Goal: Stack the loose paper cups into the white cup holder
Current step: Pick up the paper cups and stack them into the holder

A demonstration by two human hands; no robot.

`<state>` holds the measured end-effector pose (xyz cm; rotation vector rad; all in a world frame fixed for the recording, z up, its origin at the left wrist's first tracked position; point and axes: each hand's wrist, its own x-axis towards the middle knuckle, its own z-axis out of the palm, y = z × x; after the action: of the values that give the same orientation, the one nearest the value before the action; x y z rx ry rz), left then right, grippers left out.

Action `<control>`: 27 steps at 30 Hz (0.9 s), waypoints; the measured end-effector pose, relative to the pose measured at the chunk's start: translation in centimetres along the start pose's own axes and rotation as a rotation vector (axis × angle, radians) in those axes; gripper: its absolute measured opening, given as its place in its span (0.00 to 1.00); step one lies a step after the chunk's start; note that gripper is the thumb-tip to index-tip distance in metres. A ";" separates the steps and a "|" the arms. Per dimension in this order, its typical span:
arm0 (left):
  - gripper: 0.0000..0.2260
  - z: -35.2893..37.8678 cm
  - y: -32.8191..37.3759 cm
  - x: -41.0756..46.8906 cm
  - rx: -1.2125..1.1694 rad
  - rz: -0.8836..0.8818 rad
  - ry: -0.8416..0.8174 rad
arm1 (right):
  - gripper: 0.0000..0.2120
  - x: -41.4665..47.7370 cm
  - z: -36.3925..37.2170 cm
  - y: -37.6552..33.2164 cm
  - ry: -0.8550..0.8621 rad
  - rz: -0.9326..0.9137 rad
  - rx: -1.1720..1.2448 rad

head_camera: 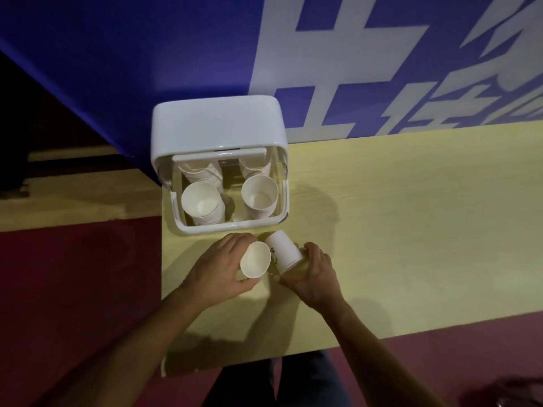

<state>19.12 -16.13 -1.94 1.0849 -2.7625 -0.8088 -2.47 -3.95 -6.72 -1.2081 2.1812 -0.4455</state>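
On table (382, 215), holder (229, 229) keeps maybe four stacks (202, 202); left hand (217, 268) grips cup (255, 259), right hand (314, 274) tilted cup (283, 249).

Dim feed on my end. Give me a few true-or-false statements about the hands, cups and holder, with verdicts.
The left hand holds a white paper cup, mouth facing the camera. True.
The right hand is empty. False: it holds a second white paper cup, base toward the white plastic cup holder.
The holder's lid is shut. False: it is open, stacks of cups showing inside.
The holder stands on the pale yellow table. True.
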 end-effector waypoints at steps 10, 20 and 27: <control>0.35 -2.8 3.2 -3.9 -0.539 -0.386 0.373 | 0.39 -0.1 -1.7 -2.1 0.082 -0.037 0.273; 0.34 -8.2 5.2 0.4 -0.590 -0.240 0.609 | 0.32 -0.3 -12.6 -8.3 0.219 -0.229 0.417; 0.37 -8.9 6.2 5.9 -0.506 -0.253 0.526 | 0.29 -0.4 -13.7 -8.8 0.234 -0.248 0.487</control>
<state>13.04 -20.20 8.02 1.3089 -1.8832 -0.9973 -5.47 -8.23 8.72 -1.1910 1.9413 -1.1965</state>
